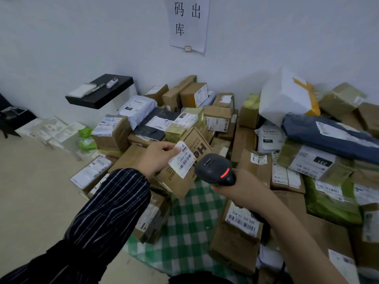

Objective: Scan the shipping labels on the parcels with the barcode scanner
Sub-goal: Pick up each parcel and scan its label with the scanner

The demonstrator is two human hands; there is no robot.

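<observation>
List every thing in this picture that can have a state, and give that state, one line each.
barcode scanner: held, red light lit, pointed toward the label
shipping label: stuck on the box, thumb on its corner
cardboard box: tilted on the pile, held at one edge
left hand: grips the cardboard box
right hand: grips the barcode scanner
paper notice: hanging on the wall
checked cloth: spread under the parcels

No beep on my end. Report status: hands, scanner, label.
Left hand holds box, thumb on label. Right hand grips scanner, red light on, head beside label. Nothing between them.
</observation>
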